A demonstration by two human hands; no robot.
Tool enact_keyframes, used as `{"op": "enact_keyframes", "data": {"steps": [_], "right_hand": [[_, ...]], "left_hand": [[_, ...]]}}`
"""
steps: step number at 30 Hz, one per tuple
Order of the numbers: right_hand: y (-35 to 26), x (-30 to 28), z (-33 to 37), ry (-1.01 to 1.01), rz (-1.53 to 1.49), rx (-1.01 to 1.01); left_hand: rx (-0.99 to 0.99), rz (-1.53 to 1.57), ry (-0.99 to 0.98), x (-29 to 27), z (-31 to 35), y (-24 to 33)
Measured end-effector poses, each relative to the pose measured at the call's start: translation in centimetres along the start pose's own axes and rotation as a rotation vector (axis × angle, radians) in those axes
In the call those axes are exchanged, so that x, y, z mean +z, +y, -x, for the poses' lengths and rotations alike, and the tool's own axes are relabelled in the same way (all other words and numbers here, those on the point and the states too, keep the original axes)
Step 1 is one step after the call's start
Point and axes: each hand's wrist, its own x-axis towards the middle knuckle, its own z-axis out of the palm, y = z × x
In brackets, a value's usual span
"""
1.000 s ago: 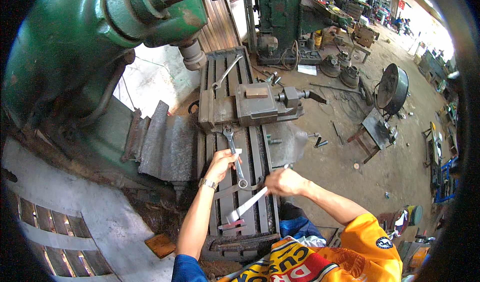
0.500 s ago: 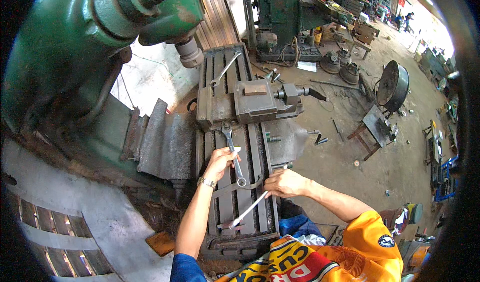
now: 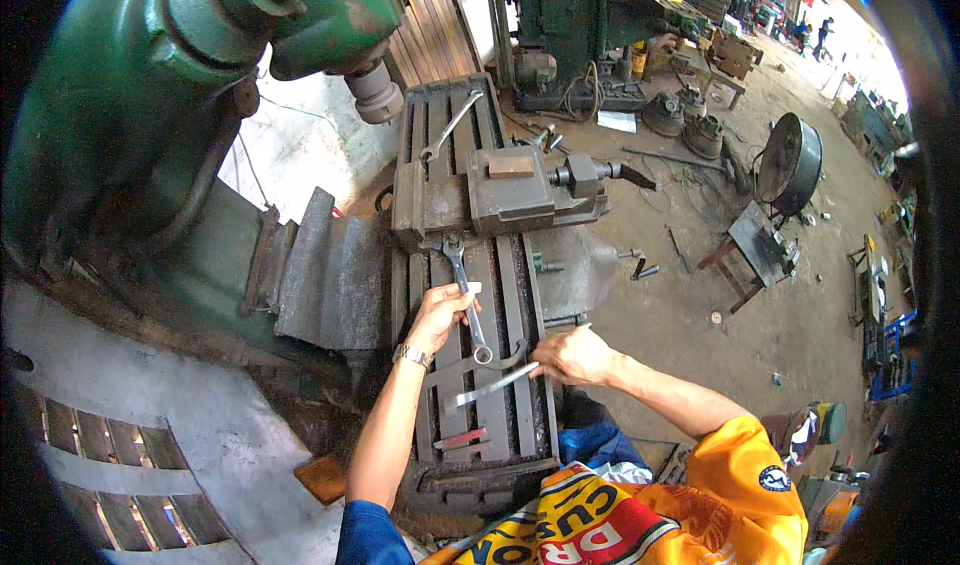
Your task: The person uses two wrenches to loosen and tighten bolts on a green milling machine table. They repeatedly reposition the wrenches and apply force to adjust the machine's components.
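Observation:
My left hand (image 3: 438, 315) rests on the slotted milling machine table (image 3: 505, 425), fingers curled around a small white piece next to a combination wrench (image 3: 466, 300) lying along the slots. My right hand (image 3: 572, 355) grips one end of a long flat metal strip (image 3: 495, 385), which points left across the table, just above it. A small flat reddish bar (image 3: 461, 438) lies on the table nearer to me. A machine vise (image 3: 515, 197) with a block in its jaws sits on the far part of the table.
The green milling machine head and spindle (image 3: 372, 85) hang over the far left. A second wrench (image 3: 450, 127) lies beyond the vise. The workshop floor to the right holds a small metal stand (image 3: 755, 250), a round drum (image 3: 790, 170) and scattered parts.
My right hand has swung the metal strip from pointing down toward me to lying more level across the table. My left hand has stayed by the wrench.

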Motion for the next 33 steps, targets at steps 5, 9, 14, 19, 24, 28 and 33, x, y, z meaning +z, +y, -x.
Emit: {"op": "enact_keyframes", "data": {"steps": [5, 9, 14, 19, 24, 28, 33], "right_hand": [[0.3, -0.8, -0.4, 0.123, 0.029, 0.175], [-0.2, -1.0, 0.2, 0.021, -0.036, -0.181], [0.0, -0.9, 0.3, 0.111, 0.166, 0.153], [0.0, -0.4, 0.8, 0.002, 0.029, -0.129], [0.5, 0.0, 0.7, -0.006, 0.059, 0.167], [0.8, -0.3, 0.6, 0.040, -0.001, -0.301], [0.8, -0.6, 0.6, -0.018, 0.087, 0.053]], "left_hand": [[-0.008, -0.037, -0.004, -0.2, -0.3, -0.2], [0.008, -0.002, -0.016, -0.2, -0.3, -0.3], [0.012, 0.020, -0.010, -0.1, -0.3, -0.5], [0.020, 0.011, -0.005, -0.1, -0.1, -0.4], [0.030, 0.021, 0.012, 0.1, -0.1, -0.5], [0.016, -0.018, 0.006, 0.0, -0.2, -0.5], [0.039, 0.055, 0.008, 0.1, -0.2, -0.7]]}}
